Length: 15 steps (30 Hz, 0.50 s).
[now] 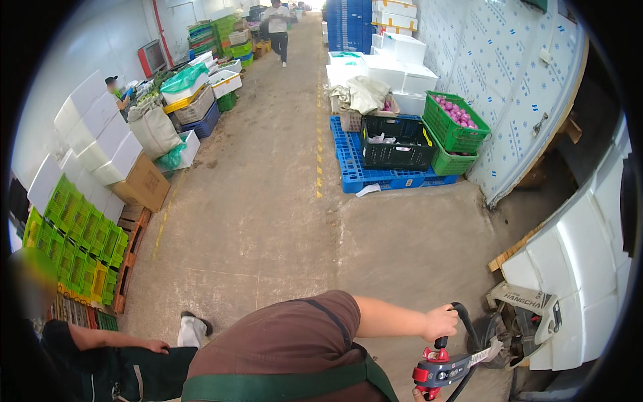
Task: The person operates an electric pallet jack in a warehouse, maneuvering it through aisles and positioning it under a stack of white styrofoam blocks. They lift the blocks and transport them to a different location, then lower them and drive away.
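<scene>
At the lower right, my left hand [442, 322] is wrapped around the black loop grip [467, 321] of an electric pallet truck's tiller handle. The grey control head [454, 369] carries red buttons and a label, and lies between my two hands. Only part of my right hand [426, 395] shows at the bottom edge, closed around the handle's near side by a red control. Beyond the handle stands the truck's worn body [532, 316], marked Hangcha, close to white foam boxes [567, 271].
A co-worker's hand [158, 346] and dark apron are close by at lower left. Green crates [80, 226] stand on a wooden pallet [131, 251]. Ahead, a blue pallet [346, 161] bears a black crate [397, 143] and red onions [456, 113]. A person [278, 30] is in the aisle.
</scene>
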{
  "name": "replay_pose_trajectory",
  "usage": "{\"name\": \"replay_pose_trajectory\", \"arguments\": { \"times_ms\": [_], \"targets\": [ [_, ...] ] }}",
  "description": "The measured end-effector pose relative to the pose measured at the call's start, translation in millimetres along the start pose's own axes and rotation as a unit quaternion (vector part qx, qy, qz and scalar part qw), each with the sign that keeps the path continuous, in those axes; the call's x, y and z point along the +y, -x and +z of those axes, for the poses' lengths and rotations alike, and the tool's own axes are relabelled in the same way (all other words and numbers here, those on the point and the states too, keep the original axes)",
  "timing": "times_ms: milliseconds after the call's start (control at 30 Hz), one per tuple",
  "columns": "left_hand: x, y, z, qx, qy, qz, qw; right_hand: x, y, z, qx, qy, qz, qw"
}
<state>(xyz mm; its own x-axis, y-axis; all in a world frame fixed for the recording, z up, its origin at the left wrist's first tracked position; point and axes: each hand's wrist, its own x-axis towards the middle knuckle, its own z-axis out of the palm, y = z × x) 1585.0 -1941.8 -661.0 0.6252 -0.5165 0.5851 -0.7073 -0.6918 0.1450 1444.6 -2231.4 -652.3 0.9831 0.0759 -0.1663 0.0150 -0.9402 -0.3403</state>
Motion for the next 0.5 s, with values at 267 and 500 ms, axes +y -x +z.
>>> {"name": "replay_pose_trajectory", "arguments": {
  "times_ms": [267,500],
  "targets": [
    [-8,4,5,-0.001,-0.006,0.0,1.0,-9,-3,7,-0.007,-0.081,-0.047,0.996],
    [-11,2,-2,0.006,-0.012,0.011,1.0,49,-44,42,-0.016,0.0,-0.052,0.998]
  ]
}}
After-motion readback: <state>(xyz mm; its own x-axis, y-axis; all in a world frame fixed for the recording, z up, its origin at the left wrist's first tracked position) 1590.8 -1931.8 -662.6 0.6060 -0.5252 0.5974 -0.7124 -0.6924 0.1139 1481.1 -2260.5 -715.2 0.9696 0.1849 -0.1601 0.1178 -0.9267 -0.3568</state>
